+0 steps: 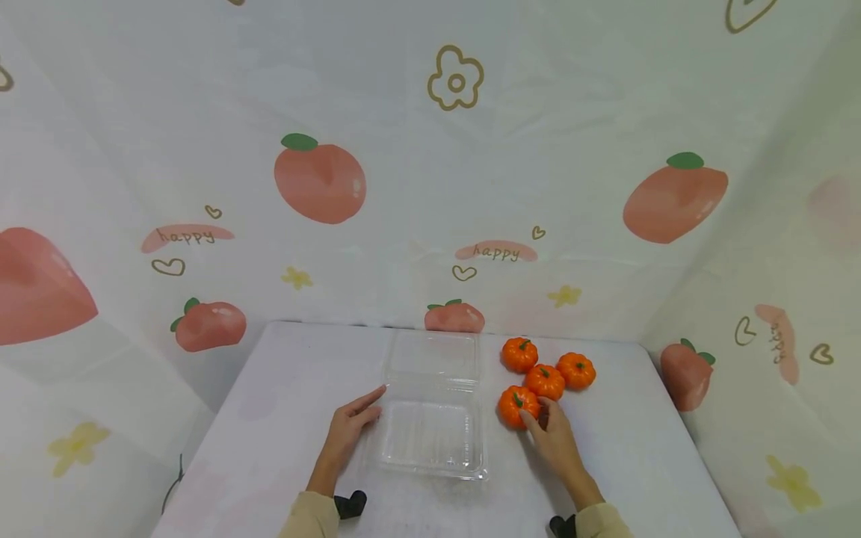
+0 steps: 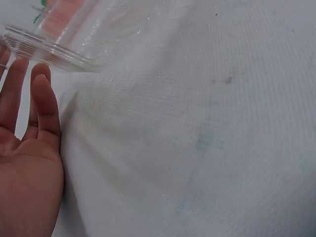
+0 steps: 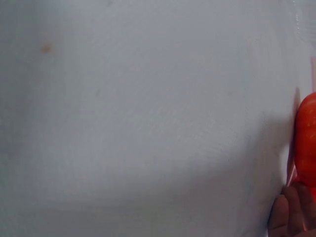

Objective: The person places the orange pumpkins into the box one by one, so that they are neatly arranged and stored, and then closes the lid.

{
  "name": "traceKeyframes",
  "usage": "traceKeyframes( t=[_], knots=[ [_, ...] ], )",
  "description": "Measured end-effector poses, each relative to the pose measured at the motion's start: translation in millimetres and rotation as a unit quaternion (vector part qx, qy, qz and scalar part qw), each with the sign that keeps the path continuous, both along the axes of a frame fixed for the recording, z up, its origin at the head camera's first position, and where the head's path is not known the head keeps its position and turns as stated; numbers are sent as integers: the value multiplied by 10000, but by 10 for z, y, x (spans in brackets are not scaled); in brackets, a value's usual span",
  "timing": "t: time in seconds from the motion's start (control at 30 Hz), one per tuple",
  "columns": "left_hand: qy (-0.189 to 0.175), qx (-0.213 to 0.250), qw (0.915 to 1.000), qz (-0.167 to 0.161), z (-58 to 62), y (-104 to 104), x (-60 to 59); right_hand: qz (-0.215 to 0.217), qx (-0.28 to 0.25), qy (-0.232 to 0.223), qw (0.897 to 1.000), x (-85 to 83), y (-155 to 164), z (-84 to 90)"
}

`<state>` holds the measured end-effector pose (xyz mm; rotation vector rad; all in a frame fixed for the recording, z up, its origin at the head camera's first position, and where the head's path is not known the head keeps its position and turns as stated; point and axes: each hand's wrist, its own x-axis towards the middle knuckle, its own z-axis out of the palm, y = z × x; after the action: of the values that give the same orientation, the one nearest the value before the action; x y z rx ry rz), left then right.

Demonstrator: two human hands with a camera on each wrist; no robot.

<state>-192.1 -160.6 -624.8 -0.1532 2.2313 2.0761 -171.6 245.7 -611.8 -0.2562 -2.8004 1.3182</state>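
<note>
A clear plastic clamshell box (image 1: 430,437) lies opened out on the table, its lid (image 1: 433,357) folded back away from me. My left hand (image 1: 351,424) is at the box's left side, fingertips right at the edge near the hinge. In the left wrist view, the fingers (image 2: 45,103) reach up to the clear plastic rim (image 2: 49,52), fairly straight. To the right of the box, my right hand (image 1: 557,437) grips the nearest small orange pumpkin (image 1: 516,406) between thumb and fingers. The right wrist view catches only part of that pumpkin (image 3: 307,140) and some fingertips.
Behind the gripped pumpkin, more orange pumpkins (image 1: 545,382) with green stems sit clustered at the back right of the white table (image 1: 269,441). A printed cloth (image 1: 390,276) hangs along the back and sides.
</note>
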Motion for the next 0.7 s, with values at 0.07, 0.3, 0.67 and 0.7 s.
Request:
traceKeyframes(
  t=[0.07,0.3,0.67,0.7],
  knots=[
    [-49,67,10000,15,-17,0,-7,2,10,-45,10000,5,-3,0],
    [-189,184,9996,66,-25,9,10,57,4,-134,9999,7,-22,24],
    [-284,324,9989,166,-27,28,41,97,-260,-45,9996,-13,-37,142],
    [-305,362,9987,165,-30,26,42,97,-281,-39,9996,-13,-38,153]
  ],
)
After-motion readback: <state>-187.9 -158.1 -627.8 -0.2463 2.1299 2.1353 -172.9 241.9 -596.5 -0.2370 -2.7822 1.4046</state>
